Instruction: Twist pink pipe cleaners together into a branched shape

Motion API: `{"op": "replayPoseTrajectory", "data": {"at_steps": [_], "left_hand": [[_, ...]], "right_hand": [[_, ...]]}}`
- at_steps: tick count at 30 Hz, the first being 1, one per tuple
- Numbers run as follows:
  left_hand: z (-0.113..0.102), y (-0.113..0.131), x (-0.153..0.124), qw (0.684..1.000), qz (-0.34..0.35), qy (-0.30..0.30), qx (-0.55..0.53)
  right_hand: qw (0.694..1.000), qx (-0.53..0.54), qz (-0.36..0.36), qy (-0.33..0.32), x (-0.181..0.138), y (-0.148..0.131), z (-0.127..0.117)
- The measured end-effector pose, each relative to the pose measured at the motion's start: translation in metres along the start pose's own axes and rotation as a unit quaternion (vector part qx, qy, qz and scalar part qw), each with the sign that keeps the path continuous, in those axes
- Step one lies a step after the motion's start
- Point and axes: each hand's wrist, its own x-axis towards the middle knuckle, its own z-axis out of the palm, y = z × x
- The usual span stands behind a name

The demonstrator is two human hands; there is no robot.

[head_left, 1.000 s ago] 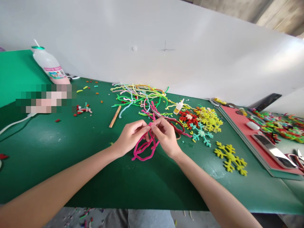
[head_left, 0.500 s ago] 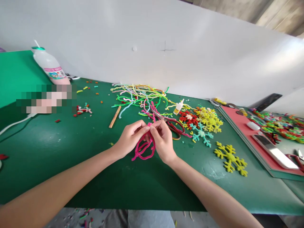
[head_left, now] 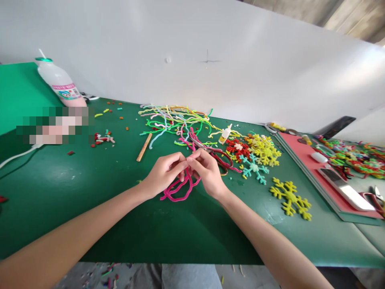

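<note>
The left hand and the right hand are bare, and so are the wrists just behind the fingers. Both forearms are uncovered along all that shows of them. The left forearm widens from behind the fingers toward the lower left corner, and the right forearm toward the lower right edge. The fingers look slim; the nails are too small to make out. Below the fingers, past the near edge of the surface and between the two forearms, a strip of grey clothing shows. It is lighter toward the right arm and darker toward the left, with an upright fold line between the two tones. Which garment it is cannot be told.
</note>
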Motion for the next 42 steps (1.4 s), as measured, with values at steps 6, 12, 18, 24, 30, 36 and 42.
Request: {"op": "replayPoseTrajectory", "data": {"at_steps": [6, 12, 18, 24, 30, 36, 42], "left_hand": [[0.004, -0.003, 0.003, 0.997, -0.017, -0.039, -0.061], [0.006, -0.002, 0.0, 0.994, -0.043, -0.04, -0.094], [0.006, 0.007, -0.003, 0.998, -0.004, 0.041, 0.049], [0.009, 0.013, -0.005, 0.999, 0.004, 0.037, 0.015], [0.005, 0.012, -0.004, 0.998, -0.005, 0.03, -0.048], [0.008, 0.01, -0.007, 0.994, 0.03, 0.099, -0.021], [0.007, 0.006, -0.002, 0.991, -0.007, 0.059, -0.12]], "right_hand": [[0.997, 0.055, 0.048, 0.025, 0.003, -0.005, -0.001], [0.996, 0.078, 0.046, 0.022, 0.003, -0.005, -0.001], [0.992, 0.108, 0.045, 0.053, -0.001, -0.007, 0.007], [0.992, 0.104, 0.032, 0.065, -0.004, -0.011, 0.012], [0.998, 0.052, -0.028, 0.038, -0.002, -0.01, 0.002], [0.995, 0.052, -0.039, 0.075, -0.004, -0.009, 0.008], [0.995, 0.061, -0.029, 0.075, -0.004, -0.006, 0.01]]}}
